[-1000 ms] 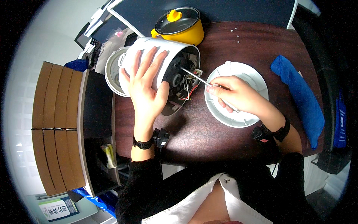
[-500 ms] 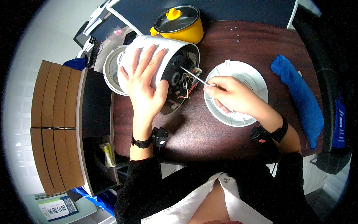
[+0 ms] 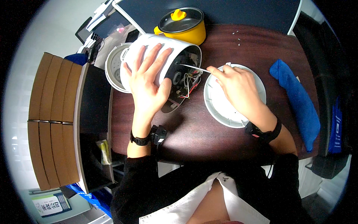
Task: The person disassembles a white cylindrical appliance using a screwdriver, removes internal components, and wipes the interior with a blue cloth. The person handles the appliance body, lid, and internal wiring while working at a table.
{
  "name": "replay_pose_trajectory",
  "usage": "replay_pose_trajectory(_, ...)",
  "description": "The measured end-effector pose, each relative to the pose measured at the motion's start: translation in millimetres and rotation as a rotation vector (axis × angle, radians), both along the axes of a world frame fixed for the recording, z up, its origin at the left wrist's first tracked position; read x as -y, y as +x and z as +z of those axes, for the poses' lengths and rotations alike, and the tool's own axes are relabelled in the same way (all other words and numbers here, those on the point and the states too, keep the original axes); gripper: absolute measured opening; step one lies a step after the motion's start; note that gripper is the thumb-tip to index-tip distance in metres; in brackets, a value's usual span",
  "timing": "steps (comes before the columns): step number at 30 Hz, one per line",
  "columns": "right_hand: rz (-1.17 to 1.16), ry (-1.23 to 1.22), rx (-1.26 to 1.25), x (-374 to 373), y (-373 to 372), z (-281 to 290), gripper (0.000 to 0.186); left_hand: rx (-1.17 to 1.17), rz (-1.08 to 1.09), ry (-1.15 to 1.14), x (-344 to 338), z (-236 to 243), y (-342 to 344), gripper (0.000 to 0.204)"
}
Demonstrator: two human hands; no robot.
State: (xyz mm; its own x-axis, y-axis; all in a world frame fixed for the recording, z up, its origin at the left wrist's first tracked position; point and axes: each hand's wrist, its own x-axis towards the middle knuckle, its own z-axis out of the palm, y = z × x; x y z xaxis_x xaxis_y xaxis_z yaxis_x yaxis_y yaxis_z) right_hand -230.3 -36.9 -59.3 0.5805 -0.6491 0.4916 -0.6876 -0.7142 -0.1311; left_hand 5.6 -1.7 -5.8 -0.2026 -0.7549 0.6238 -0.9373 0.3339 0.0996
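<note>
A white rounded appliance housing (image 3: 174, 45), perhaps a rice cooker, lies on its side with its open underside facing right. Inside it are dark parts and coloured wires (image 3: 191, 83). My left hand (image 3: 149, 86) presses flat on the outer wall, fingers spread. With my right hand (image 3: 240, 87) I grip a screwdriver (image 3: 195, 68), its thin shaft reaching left into the open underside. The handle is hidden by the hand. Beneath that hand lies a round white cover (image 3: 216, 106). An opened white lid (image 3: 113, 71) shows at the housing's left end.
A yellow pot (image 3: 190, 36) with a glass lid stands behind the housing. Several small screws (image 3: 239, 44) lie at the back of the dark wooden table (image 3: 201, 142). A blue cloth (image 3: 298, 100) lies along the right side. Cardboard boxes (image 3: 52, 145) and a shelf are at left.
My right hand has turned and risen slightly, and the screwdriver now lies flatter, its tip still in the housing. My left hand stays on the wall.
</note>
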Motion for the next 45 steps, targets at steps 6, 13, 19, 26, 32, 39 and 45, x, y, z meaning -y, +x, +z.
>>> replay_pose_trajectory(6,-0.029,-0.080,0.122,0.8,-0.7,7.0,0.029,0.009,-0.013,-0.006,-0.5,0.8,-0.5,0.060)
replay_pose_trajectory(13,0.153,0.808,0.380,2.8,-9.1,7.4,0.024,0.009,-0.009,-0.002,-1.2,1.9,-1.9,0.060)
replay_pose_trajectory(19,0.353,1.531,0.782,-4.6,-3.2,7.0,0.024,-0.009,-0.017,-0.001,-0.1,1.8,-1.8,0.060)
replay_pose_trajectory(26,0.372,1.645,0.812,-10.9,3.1,16.5,0.028,0.000,0.007,0.020,-2.6,3.8,-3.4,0.062)
replay_pose_trajectory(32,0.371,1.615,0.804,-11.1,3.4,14.5,0.028,-0.006,-0.002,0.018,-1.5,3.2,-3.7,0.061)
replay_pose_trajectory(39,0.372,1.577,0.790,-10.8,4.0,13.0,0.027,-0.006,0.009,0.022,-2.5,4.1,-4.5,0.061)
replay_pose_trajectory(45,0.388,1.529,0.775,-10.2,4.3,11.4,0.026,0.007,0.018,0.020,-2.5,3.8,-4.4,0.062)
